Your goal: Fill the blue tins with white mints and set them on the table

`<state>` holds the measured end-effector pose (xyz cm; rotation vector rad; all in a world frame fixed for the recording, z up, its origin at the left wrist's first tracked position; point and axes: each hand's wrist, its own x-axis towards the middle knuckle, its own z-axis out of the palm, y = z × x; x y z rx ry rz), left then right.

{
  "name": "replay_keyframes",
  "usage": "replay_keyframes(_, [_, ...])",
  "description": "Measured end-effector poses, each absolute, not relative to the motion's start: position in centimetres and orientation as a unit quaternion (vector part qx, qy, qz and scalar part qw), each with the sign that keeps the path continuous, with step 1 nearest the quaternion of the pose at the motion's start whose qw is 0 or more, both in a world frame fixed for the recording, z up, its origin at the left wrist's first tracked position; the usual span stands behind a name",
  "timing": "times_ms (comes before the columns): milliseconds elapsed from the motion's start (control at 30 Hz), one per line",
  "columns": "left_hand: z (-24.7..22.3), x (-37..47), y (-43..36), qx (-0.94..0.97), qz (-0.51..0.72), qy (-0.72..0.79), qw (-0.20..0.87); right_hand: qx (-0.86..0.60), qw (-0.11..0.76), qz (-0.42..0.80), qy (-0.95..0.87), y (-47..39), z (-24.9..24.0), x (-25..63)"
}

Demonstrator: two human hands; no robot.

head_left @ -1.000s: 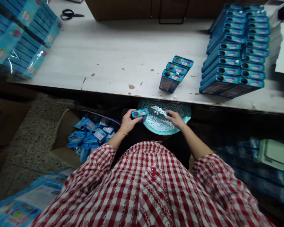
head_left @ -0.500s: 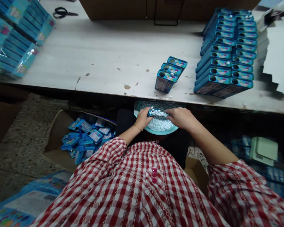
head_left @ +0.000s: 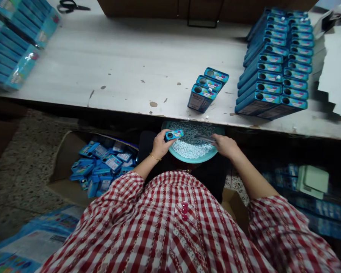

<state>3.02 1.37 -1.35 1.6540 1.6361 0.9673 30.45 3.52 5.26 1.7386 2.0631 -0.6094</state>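
My left hand [head_left: 160, 145] is closed round a small blue box [head_left: 174, 134], whose top with a dark round hole faces up. It is over the left side of a turquoise basin [head_left: 200, 159] full of small white candies [head_left: 187, 149]. At the basin's right side, my right hand [head_left: 226, 146] grips a clear scoop [head_left: 204, 138], its far end over the candies. Three blue boxes [head_left: 202, 99] stand in a short row on the white table above the basin.
Two long rows of blue boxes [head_left: 258, 99] stand at the table's right. Wrapped packs [head_left: 14, 57] and scissors [head_left: 71, 6] lie at the left. A carton [head_left: 57, 167] of loose blue boxes [head_left: 102, 163] is below left. The table edge [head_left: 125, 110] runs above my hands.
My left hand has moved left with the box, now clear of the heap of candies that covered it. My right hand has drawn back right, and the scoop no longer carries that heap.
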Motion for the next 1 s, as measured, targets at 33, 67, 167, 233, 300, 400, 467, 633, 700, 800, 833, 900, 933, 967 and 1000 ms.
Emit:
replay_keyframes(33, [-1.2, 2.5, 1.2, 0.615, 0.375, 0.623, 0.307, 0.63, 0.197, -0.237, 0.713, 3.6, 3.3, 30.2])
replay_keyframes(67, [-1.1, 2.1, 1.1, 0.605, 0.382, 0.627, 0.309, 0.64, 0.193, -0.26, 0.697, 3.6, 1.3, 29.6])
replay_keyframes(167, [-0.7, 1.3, 0.8, 0.585, 0.395, 0.638, 0.309, 0.642, 0.161, -0.306, 0.685, 3.9, -4.0, 25.8])
replay_keyframes(233, [-0.5, 1.0, 0.7, 0.578, 0.398, 0.644, 0.305, 0.639, 0.13, -0.332, 0.682, 4.2, -6.3, 23.4])
replay_keyframes(300, [-0.4, 0.8, 0.7, 0.572, 0.4, 0.648, 0.304, 0.633, 0.092, -0.358, 0.68, 4.4, -7.7, 22.2])
replay_keyframes(400, [-0.4, 0.5, 0.6, 0.564, 0.404, 0.653, 0.304, 0.616, 0.034, -0.388, 0.685, 4.6, -7.9, 22.9])
replay_keyframes(467, [-0.4, 0.4, 0.7, 0.561, 0.408, 0.654, 0.303, 0.608, 0.005, -0.397, 0.687, 4.5, -7.2, 24.6])
replay_keyframes(633, [-0.8, 1.2, 1.0, 0.574, 0.402, 0.644, 0.306, 0.57, -0.132, -0.436, 0.684, 3.8, -2.9, 29.0])
replay_keyframes(700, [-1.1, 1.9, 1.3, 0.589, 0.392, 0.639, 0.301, 0.55, -0.161, -0.446, 0.688, 3.7, -0.4, 30.1])
replay_keyframes(800, [-1.3, 3.2, 1.8, 0.627, 0.358, 0.631, 0.283, 0.537, -0.143, -0.426, 0.714, 3.8, 3.7, 30.3])
replay_keyframes(833, [-1.4, 3.7, 1.9, 0.642, 0.344, 0.627, 0.276, 0.537, -0.119, -0.407, 0.729, 3.9, 5.1, 29.9])
replay_keyframes(900, [-1.3, 4.6, 2.1, 0.67, 0.316, 0.618, 0.264, 0.542, -0.041, -0.351, 0.763, 4.1, 7.8, 28.6])
replay_keyframes(933, [-1.3, 5.0, 2.1, 0.681, 0.305, 0.613, 0.259, 0.547, 0.008, -0.316, 0.775, 4.1, 8.9, 27.8])
replay_keyframes(967, [-1.2, 5.3, 2.2, 0.69, 0.296, 0.609, 0.256, 0.55, 0.056, -0.28, 0.785, 4.2, 9.9, 26.8])
replay_keyframes(1000, [-1.1, 5.6, 2.1, 0.696, 0.289, 0.607, 0.253, 0.552, 0.101, -0.245, 0.791, 4.2, 10.7, 25.9])
